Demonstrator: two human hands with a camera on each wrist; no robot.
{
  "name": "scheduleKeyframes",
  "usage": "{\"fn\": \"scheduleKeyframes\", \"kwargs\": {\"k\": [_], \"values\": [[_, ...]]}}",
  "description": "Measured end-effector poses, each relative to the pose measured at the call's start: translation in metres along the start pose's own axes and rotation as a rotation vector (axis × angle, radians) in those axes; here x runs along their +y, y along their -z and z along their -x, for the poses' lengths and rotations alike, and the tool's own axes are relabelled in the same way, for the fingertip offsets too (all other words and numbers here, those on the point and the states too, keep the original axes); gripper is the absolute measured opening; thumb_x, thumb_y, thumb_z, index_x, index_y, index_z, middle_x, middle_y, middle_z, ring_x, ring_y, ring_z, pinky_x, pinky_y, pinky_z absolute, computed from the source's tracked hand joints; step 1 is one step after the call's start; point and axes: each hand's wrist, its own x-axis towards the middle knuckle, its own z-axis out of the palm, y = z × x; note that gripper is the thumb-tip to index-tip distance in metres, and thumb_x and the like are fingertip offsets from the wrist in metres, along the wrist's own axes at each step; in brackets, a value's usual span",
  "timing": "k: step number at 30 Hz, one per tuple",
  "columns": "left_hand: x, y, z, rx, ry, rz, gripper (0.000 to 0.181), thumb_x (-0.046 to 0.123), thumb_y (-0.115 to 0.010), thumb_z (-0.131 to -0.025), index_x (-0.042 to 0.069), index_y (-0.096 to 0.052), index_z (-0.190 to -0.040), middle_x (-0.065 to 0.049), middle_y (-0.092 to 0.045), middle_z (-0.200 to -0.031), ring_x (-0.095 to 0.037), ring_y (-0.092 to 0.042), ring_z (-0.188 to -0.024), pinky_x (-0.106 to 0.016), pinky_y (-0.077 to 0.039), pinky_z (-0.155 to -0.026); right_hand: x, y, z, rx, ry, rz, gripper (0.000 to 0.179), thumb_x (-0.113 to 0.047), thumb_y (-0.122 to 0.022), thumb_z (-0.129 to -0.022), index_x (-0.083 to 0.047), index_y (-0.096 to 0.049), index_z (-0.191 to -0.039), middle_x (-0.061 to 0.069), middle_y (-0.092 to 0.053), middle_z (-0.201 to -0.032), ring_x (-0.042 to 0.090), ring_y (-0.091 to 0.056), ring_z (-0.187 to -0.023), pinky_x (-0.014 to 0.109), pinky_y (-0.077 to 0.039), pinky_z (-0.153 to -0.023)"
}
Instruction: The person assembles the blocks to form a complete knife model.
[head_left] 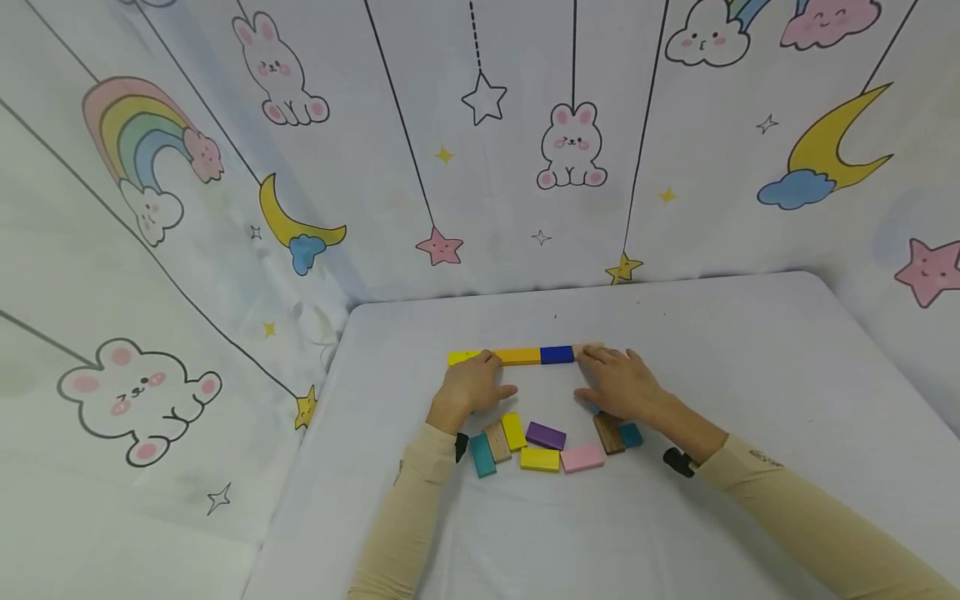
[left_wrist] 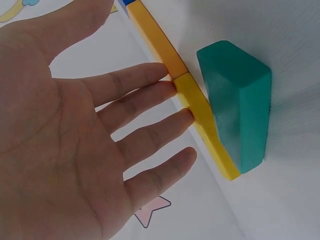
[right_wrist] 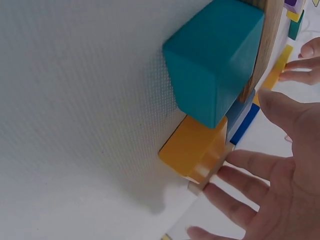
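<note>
Your left hand (head_left: pixel 472 385) has straight, spread fingers, grasping nothing, with tips at the far row's yellow block (head_left: pixel 463 357) and its joint with the orange block (head_left: pixel 521 357). The left wrist view shows your little finger apart from that row. Rightward come the blue block (head_left: pixel 557 355) and pale wooden block (right_wrist: pixel 197 188); your right hand (head_left: pixel 624 385) has extended fingertips there, thumb apart, gripping nothing. The right wrist view shows a second orange block (right_wrist: pixel 192 150), which that hand hides from the head view. Only the latter shows the near pink block (head_left: pixel 582 458) whole.
</note>
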Motion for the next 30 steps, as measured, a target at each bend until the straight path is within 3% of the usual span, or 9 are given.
{"fn": "scheduleKeyframes", "kwargs": {"k": [30], "values": [[-0.0028,0.0006,-0.0007,-0.024,0.006,-0.018,0.067,0.056,-0.064,-0.1,0.012,-0.055,-0.151,-0.007,-0.051,-0.156,-0.027,-0.061,-0.129,-0.043,-0.053,-0.106,-0.0022,0.0044,0.0019,-0.001,0.021,-0.005,0.071,-0.043,-0.074,-0.097,-0.001,-0.053,-0.151,0.022,-0.05,-0.155,0.044,-0.049,-0.14,0.068,-0.041,-0.111]]}}
